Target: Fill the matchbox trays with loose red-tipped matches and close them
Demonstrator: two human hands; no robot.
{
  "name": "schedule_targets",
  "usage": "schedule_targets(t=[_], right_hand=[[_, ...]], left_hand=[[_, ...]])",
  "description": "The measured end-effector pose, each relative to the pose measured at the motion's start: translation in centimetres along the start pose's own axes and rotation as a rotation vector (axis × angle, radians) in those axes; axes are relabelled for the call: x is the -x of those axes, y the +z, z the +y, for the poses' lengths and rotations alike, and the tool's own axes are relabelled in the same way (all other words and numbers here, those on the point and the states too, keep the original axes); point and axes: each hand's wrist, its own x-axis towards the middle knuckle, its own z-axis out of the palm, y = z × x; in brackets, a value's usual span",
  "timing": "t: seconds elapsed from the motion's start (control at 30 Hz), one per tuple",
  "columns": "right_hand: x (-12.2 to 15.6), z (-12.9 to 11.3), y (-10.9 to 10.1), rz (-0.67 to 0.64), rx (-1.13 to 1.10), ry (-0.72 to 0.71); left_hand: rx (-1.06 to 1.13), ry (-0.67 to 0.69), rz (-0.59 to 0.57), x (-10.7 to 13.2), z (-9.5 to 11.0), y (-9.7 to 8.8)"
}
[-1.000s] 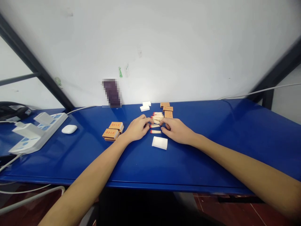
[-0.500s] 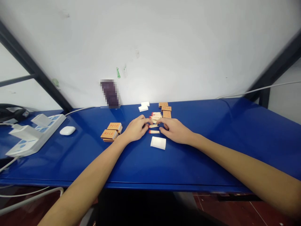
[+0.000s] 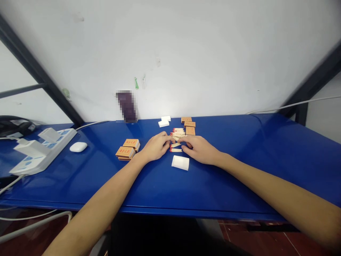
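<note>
A pile of red-tipped matches lies on the blue table, between my two hands. My left hand rests at its left, index fingertip by the pile's lower edge, thumb a little apart. From the other side, my right hand reaches in with its index finger at the matches and its thumb lower down, apart from it. Between the thumbs are two small groups of matches, an upper group and a lower group. Just below sits a white matchbox tray. Neither hand visibly grips anything.
Stacked orange matchboxes stand left of my left arm. Orange matchbox sleeves lie behind the right hand, and white trays near the wall. Farther left are a white rounded case and a power strip with plugs.
The view has shifted slightly. The upper small group of matches now lies closer to the lower one and tilts a little. Both hands stay at the pile.
</note>
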Motion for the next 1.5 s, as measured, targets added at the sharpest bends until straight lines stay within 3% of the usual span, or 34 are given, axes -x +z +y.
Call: schedule_targets(t=[0.4,0.53,0.67,1.03,1.5], right_hand=[[0.2,-0.3,-0.4,-0.028,-0.058,-0.024],[0.1,-0.5,-0.5,-0.053,-0.041,0.014],[0.1,-0.5,-0.5,-0.055,-0.033,0.021],[0.1,-0.1,-0.3,-0.059,-0.033,0.01],[0.1,-0.1,-0.3,-0.045,-0.053,0.02]], left_hand=[[0.033,-0.008,0.009,-0.1,0.1,-0.2],[0.107,-0.05,-0.053,0.0,0.5,-0.9],[0.126,-0.007,-0.107,0.2,0.8,-1.5],[0.114,0.026,-0.088,0.2,1.1,-1.4],[0.139,-0.035,-0.077,0.1,0.9,-0.9]])
